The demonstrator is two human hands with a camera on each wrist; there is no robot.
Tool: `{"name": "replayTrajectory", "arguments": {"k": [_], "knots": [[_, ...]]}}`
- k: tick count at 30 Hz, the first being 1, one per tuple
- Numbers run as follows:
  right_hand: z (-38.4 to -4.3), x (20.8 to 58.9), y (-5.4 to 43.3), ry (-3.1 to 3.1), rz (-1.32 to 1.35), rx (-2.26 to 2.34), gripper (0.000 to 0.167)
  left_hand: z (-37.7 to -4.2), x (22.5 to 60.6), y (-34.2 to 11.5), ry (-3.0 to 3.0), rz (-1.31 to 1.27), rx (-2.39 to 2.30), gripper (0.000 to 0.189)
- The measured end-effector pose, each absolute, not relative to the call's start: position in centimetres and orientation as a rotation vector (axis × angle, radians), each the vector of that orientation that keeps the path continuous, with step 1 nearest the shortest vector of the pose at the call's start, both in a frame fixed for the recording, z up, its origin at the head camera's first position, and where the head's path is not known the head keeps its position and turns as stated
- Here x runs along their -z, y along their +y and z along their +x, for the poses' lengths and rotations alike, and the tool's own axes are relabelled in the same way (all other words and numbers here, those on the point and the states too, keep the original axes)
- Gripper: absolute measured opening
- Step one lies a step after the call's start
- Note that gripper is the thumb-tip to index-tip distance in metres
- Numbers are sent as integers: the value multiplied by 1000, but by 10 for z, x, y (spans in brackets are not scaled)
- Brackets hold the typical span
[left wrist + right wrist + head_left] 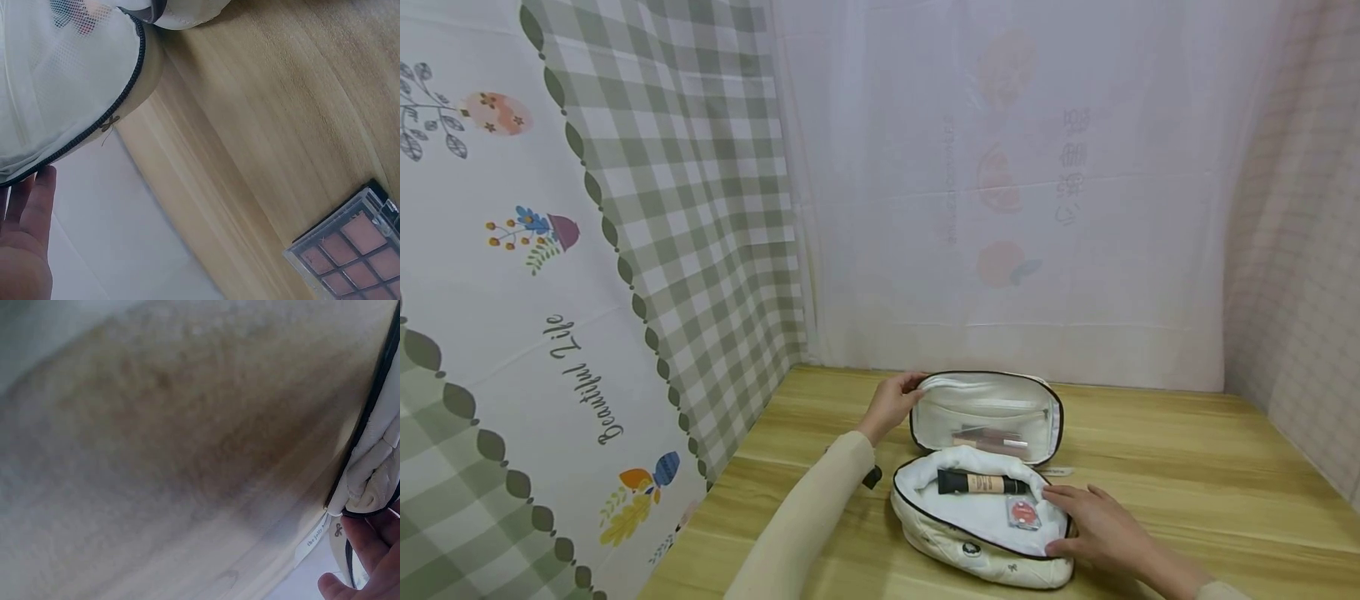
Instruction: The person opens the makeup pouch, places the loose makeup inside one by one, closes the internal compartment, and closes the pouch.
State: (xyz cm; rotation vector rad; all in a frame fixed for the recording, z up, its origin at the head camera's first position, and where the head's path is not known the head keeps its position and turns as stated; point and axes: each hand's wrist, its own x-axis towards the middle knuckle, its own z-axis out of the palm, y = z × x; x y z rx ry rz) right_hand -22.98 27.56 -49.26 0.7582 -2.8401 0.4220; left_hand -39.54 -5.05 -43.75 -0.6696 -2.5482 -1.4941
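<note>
A white quilted cosmetic bag [985, 567] lies unzipped on the table, its lid [925, 421] raised at the back. My left hand [891, 406] grips the lid's upper left edge; in the left wrist view the fingers [39, 209] reach behind the dark zipper edge. At the bag's right side, my right hand [1097, 529] holds the rim, fingers at the white lining and thumb lower down. Inside lie a black-and-beige tube [985, 483] and a small clear case with a red round [1023, 513]. Slim items [992, 439] show through the lid's mesh pocket.
An eyeshadow palette [350, 256] with a clear cover lies on the wooden table [1150, 450], left of the bag and partly behind my left arm in the head view. Fabric curtains [1000, 333] hang at the back and both sides. A white tag [312, 540] sticks out by the bag's hinge.
</note>
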Motion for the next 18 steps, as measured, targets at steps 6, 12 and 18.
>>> {"name": "replayTrajectory", "arguments": {"k": [6,12,18], "knots": [[-230,492,276,-2854,758,-433,77,-396,438,-53,-2564,-674,1502,34],[-229,492,276,-2860,759,-439,79,-396,437,-57,-2607,-675,1520,39],[-228,495,277,-2846,746,-446,81,-392,430,-71,-2696,-711,1442,42]]}}
